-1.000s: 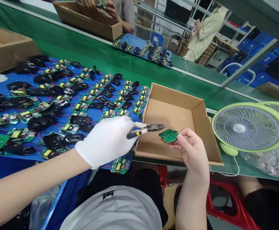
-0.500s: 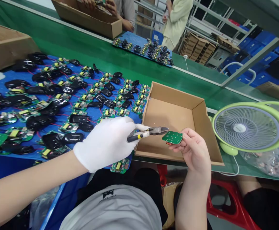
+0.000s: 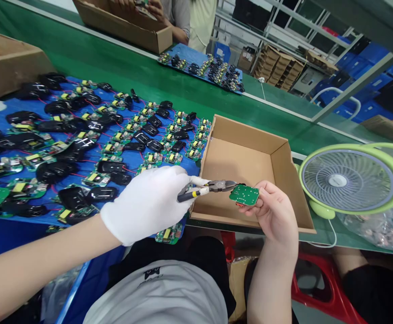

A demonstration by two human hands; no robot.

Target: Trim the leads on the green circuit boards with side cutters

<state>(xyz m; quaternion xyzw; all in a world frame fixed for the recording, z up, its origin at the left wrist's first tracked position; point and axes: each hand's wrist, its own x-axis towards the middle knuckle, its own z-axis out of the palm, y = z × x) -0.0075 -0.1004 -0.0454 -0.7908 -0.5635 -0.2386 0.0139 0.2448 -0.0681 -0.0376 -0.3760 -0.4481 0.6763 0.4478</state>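
My left hand (image 3: pixel 152 202), in a white glove with bare fingertips, is wrapped round cutting pliers (image 3: pixel 218 185) with black and yellow handles. The plier tips point right and meet the upper left edge of a small green circuit board (image 3: pixel 244 195). Bare and pinched on the board's right side is my right hand (image 3: pixel 275 204). The board's soldered face is up, and an orange-red part shows under its lower edge. Both the pliers and the board are above an open cardboard box (image 3: pixel 240 157).
Rows of circuit boards wired to black casings (image 3: pixel 149 130) cover a blue sheet at left. A green fan (image 3: pixel 338 180) stands right of the box. Another cardboard box (image 3: pixel 10 63) is at far left. Across the bench, a person's hands work over a box (image 3: pixel 132 27).
The plier tips have moved slightly right onto the board's edge, and the board is turned a little flatter towards the camera. In the background, a person in pale clothes has moved left.
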